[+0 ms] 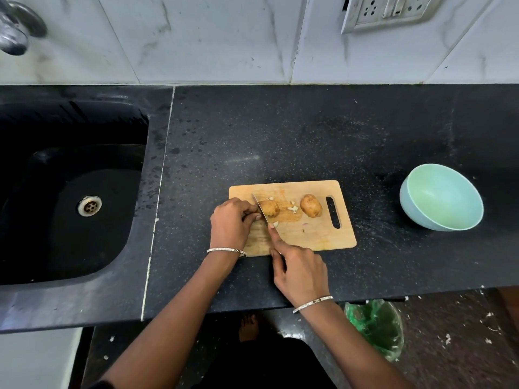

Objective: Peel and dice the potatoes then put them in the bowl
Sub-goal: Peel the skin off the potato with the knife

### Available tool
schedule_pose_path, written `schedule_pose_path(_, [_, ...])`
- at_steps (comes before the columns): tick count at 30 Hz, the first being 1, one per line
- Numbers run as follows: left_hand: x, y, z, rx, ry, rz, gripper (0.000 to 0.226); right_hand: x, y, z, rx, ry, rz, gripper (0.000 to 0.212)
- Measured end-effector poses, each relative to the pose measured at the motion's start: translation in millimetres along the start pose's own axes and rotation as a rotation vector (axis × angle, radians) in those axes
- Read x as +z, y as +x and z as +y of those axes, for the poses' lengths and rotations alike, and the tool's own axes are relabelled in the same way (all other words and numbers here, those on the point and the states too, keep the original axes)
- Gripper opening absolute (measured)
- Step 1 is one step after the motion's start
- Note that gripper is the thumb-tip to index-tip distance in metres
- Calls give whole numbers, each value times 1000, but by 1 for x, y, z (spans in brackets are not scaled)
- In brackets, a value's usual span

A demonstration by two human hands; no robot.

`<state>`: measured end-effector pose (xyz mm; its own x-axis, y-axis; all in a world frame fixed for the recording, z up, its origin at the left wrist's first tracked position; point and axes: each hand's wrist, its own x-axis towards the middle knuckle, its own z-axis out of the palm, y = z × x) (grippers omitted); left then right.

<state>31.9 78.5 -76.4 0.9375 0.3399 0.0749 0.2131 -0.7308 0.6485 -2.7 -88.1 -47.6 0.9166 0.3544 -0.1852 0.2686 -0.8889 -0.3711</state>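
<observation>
Potato (269,208) in brown skin is lying on its side near the left end of a wooden cutting board (314,234), and a knife (260,209) is crossing its left end, blade angled down onto it. The left hand (230,220) is pinching that end with curled fingertips, its grip closed on the potato, likely to stop the round shape rolling under the blade. The right hand (299,272) is wrapping its grip around the knife's handle, which is hidden beneath it. Its index finger is stretching forward along the blade's back, seemingly for steadier aim.

A second potato (311,205), also in its skin, is waiting on the same board just to the right, apart from the first. A few small pale pieces (292,209) are lying between and around them. Both potatoes are looking unpeeled, so the task appears to be at an early stage.

A pale green bowl (407,203), showing nothing inside, is standing well to the right on the black tabletop (280,136), within reach for diced pieces. A dark sink (70,220) is sitting to the left. A green-lined bin (376,327) is standing on the floor below, probably for peelings.
</observation>
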Motion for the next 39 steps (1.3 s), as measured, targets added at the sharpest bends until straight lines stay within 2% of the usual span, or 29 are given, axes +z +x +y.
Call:
schedule_pose_path(9, [-1, -1, 0, -1, -16, 4, 11, 17, -15, 11, -129, -50, 177, 62])
schedule_pose_path(20, [-3, -5, 0, -24, -68, 5, 17, 7, -22, 14, -148, 56, 224, 56])
schedule_pose_path(28, [-5, -9, 4, -92, -89, 39, 11, 4, -14, 8, -145, 49, 174, 54])
schedule_pose_path(39, [-7, -4, 4, -103, -6, -11, 6, 2, -10, 3, -166, -59, 147, 59])
